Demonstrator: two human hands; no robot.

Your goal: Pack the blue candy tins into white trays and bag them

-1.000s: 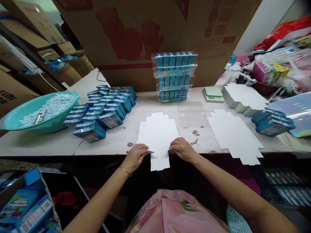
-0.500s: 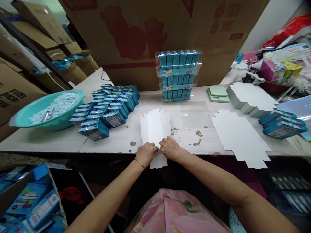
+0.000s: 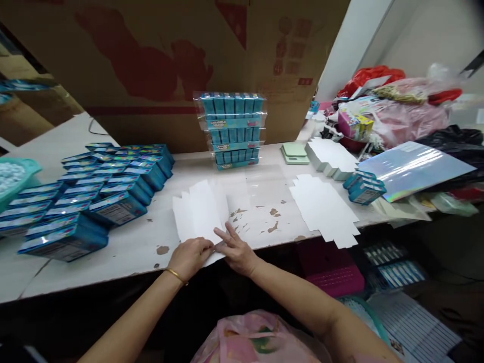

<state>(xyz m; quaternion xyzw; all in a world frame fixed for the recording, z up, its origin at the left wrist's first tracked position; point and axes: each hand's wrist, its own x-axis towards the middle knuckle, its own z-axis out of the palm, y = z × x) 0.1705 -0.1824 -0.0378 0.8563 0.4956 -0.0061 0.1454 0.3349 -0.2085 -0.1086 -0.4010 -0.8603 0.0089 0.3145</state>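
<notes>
A white cardboard box blank (image 3: 200, 206), with notched edges and creases, lies on the near edge of the table. My left hand (image 3: 191, 256) is closed, its fingers pinching the blank's near end. From the other side, my right hand (image 3: 238, 252) grips the same near end, with some fingers stretched apart over the card. The near flap between the hands is folded up and partly hidden by the fingers. A second flat white blank (image 3: 325, 206) lies to the right, overhanging the table edge.
Rows of blue boxes (image 3: 117, 209) stand at left beside a turquoise basin (image 3: 28, 174) of wrapped pieces. Stacked blue display packs (image 3: 232, 123) stand before a big carton (image 3: 151, 65). At right are a scale (image 3: 294, 153), stacked blanks (image 3: 333, 156) and more blue boxes (image 3: 365, 187).
The view has swung right. The blank's near end, which hung flat over the edge, is now bent up between my hands. My right hand's fingers have spread.
</notes>
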